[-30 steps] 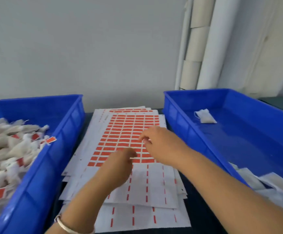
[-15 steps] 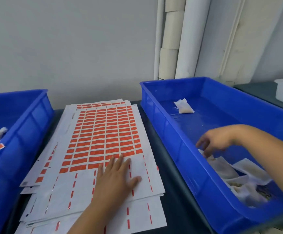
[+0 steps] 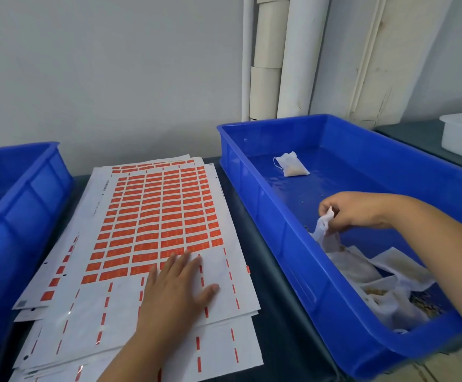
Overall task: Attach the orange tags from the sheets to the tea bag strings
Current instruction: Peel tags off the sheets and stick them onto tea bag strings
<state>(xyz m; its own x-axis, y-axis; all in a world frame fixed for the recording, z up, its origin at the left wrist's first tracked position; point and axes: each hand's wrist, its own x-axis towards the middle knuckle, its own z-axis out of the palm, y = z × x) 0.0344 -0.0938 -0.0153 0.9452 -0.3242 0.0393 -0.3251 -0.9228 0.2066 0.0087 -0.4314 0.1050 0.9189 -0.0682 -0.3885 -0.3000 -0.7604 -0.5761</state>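
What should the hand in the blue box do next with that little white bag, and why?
Probably lift the tea bag out and carry it to the tag sheet. The right hand already pinches it inside the blue bin, and the left hand rests flat on the sheet.

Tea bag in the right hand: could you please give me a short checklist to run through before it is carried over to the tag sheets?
1. Right hand pinches a tea bag at its top: ok.
2. Bag lifted free of the pile in the right blue bin: not ok, its lower end reaches the pile.
3. The bag's string free to take a tag: cannot tell, no string shows.
4. Left hand rests flat on the top sheet, steadying it: ok.
5. Orange tags left on that sheet: ok, many rows.
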